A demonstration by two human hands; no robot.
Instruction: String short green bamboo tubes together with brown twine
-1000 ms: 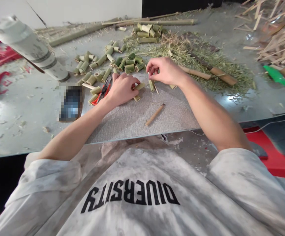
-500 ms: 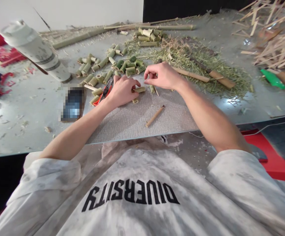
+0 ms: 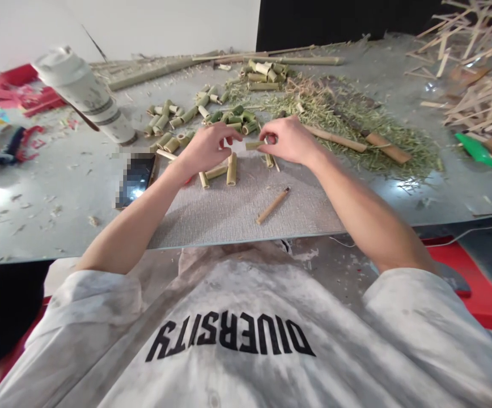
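My right hand (image 3: 289, 140) pinches a short bamboo tube (image 3: 253, 145) between thumb and fingers, holding it level just over the table. To its left, my left hand (image 3: 210, 145) hovers with fingers and thumb apart and nothing visible between them. Below the left hand lie several loose tubes, among them a bamboo piece (image 3: 231, 170) pointing toward me and another bamboo piece (image 3: 216, 173) on its side. Closer to the table edge rests a thin brown wooden stick (image 3: 273, 205) with a dark tip. More cut bamboo tubes (image 3: 161, 122) are spread behind my hands.
A phone (image 3: 139, 174) lies left of my left forearm. Farther left a white cup (image 3: 88, 93) appears tilted. Behind my right hand is a heap of green shavings (image 3: 339, 113) with a wood-handled tool (image 3: 387, 146). Thin wooden strips (image 3: 484, 96) pile up at far right.
My left hand has come off the bamboo pieces and opened, leaving several tubes exposed on the mat. My right hand, empty before, now holds a bamboo tube. The view has shifted slightly.
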